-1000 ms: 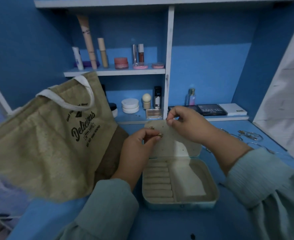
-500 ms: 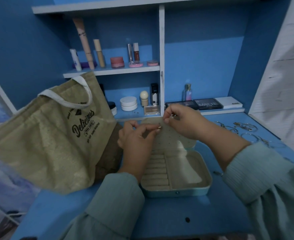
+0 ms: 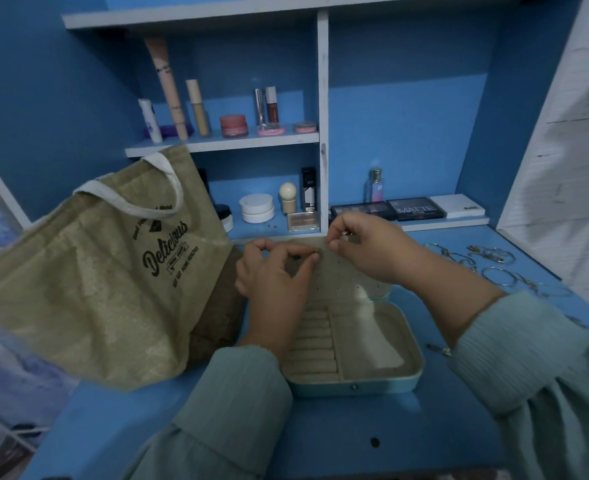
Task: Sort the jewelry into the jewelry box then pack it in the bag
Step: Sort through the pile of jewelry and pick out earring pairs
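Note:
An open light-blue jewelry box (image 3: pixel 383 384) with cream lining sits on the blue desk, its perforated lid (image 3: pixel 348 282) tilted back. My left hand (image 3: pixel 272 275) pinches a small earring (image 3: pixel 317 251) at the lid's upper left edge. My right hand (image 3: pixel 366 247) pinches a tiny piece of jewelry, too small to identify, just above the lid's top edge. A beige "Delicious" tote bag (image 3: pixel 106 278) stands to the left of the box. Silver hoops and bracelets (image 3: pixel 494 268) lie on the desk to the right.
Behind the box, shelves hold cosmetics: tubes and jars (image 3: pixel 234 124) above, palettes (image 3: pixel 414 207) and a small bottle (image 3: pixel 375 185) below. A brown pouch (image 3: pixel 217 306) lies under the bag. A small silver piece (image 3: pixel 440 349) rests right of the box. A white wall (image 3: pixel 570 150) borders the right.
Both hands kept pinching their small pieces at the top of the lid, with only slight finger shifts. The camera view drifted, so everything sits a little differently in frame.

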A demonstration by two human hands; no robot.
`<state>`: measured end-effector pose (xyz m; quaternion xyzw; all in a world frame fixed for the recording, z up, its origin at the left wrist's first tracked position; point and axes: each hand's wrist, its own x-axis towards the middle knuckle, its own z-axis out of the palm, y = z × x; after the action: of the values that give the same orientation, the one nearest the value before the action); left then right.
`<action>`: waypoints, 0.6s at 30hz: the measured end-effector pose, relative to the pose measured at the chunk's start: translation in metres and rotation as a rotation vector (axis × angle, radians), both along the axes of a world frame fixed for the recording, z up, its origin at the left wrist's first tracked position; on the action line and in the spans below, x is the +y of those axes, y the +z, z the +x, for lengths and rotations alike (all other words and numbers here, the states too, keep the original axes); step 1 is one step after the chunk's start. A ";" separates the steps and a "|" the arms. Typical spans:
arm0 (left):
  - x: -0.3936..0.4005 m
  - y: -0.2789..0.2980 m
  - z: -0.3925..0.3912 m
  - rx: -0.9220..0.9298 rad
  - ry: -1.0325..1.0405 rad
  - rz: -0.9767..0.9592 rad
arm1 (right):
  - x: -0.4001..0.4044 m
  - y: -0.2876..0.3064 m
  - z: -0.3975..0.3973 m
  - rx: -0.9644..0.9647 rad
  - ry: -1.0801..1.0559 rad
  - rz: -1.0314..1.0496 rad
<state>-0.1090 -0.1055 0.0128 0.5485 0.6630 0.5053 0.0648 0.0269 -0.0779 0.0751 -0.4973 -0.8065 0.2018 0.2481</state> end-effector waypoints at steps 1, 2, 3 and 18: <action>0.000 0.001 0.000 -0.006 0.000 -0.008 | 0.000 0.000 0.000 0.004 -0.001 -0.004; -0.001 0.001 -0.001 -0.008 -0.001 -0.021 | 0.000 0.000 0.001 0.008 -0.002 -0.010; -0.001 0.002 -0.001 0.000 -0.007 -0.029 | 0.000 0.000 0.001 0.016 -0.002 -0.017; -0.011 -0.005 -0.015 0.163 -0.216 0.117 | -0.003 0.014 -0.004 0.329 -0.040 -0.121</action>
<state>-0.1238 -0.1165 0.0073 0.6585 0.5727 0.4872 0.0326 0.0230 -0.0810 0.0892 -0.4874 -0.7314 0.3236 0.3503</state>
